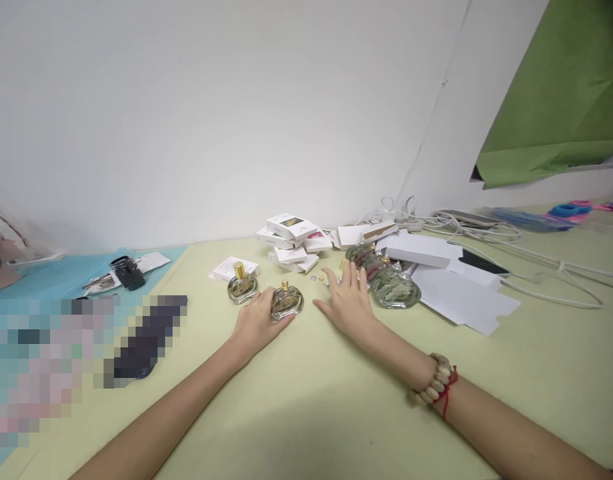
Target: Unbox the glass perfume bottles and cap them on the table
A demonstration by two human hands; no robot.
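Note:
My left hand point(256, 324) is wrapped round a small round glass perfume bottle point(287, 300) with a gold cap, standing on the pale green table point(306, 393). A second like bottle point(242, 285) stands just to its left, untouched. My right hand point(347, 300) lies flat with fingers stretched out, reaching toward some tiny pieces point(316, 279) on the table. It holds nothing. Right beside it is a row of several bottles point(386, 279) lying close together. A bead bracelet with a red cord point(436, 388) is on my right wrist.
A heap of small white boxes point(290, 241) sits by the wall. Flat white cartons and paper point(446, 280) lie at right, with white cables point(516, 250) and a dark phone point(483, 264). A black object point(129, 272) rests on a blue mat point(46, 283) at left.

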